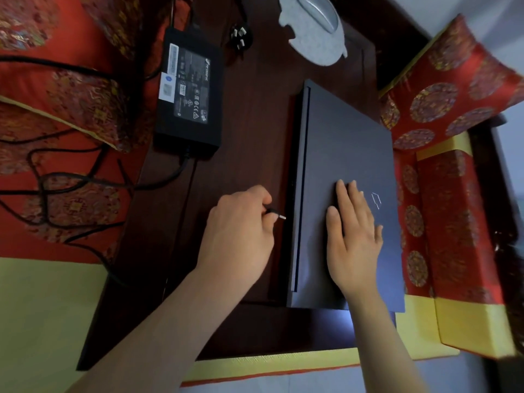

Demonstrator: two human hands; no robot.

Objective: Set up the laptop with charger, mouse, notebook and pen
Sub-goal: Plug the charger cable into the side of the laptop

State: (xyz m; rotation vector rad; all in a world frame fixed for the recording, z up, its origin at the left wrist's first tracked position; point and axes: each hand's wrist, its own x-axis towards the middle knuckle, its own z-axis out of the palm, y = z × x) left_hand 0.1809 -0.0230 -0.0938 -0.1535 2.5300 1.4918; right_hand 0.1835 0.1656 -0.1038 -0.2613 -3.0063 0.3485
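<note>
Metal-tipped and stiff, the charger plug sat pinched in the left hand, best gripped behind its tip; the right hand lay flat, fingers spread, steadying the heavy laptop.

Single view, head-worn, wide-angle. Directed forward and steeply downward from above a dark wooden table, close to the work. Both forearms are seen entering from the lower edge. Straight edges are bowed toward the frame borders. Cushioned seating is taken in at both sides. No second view supplied.
</note>
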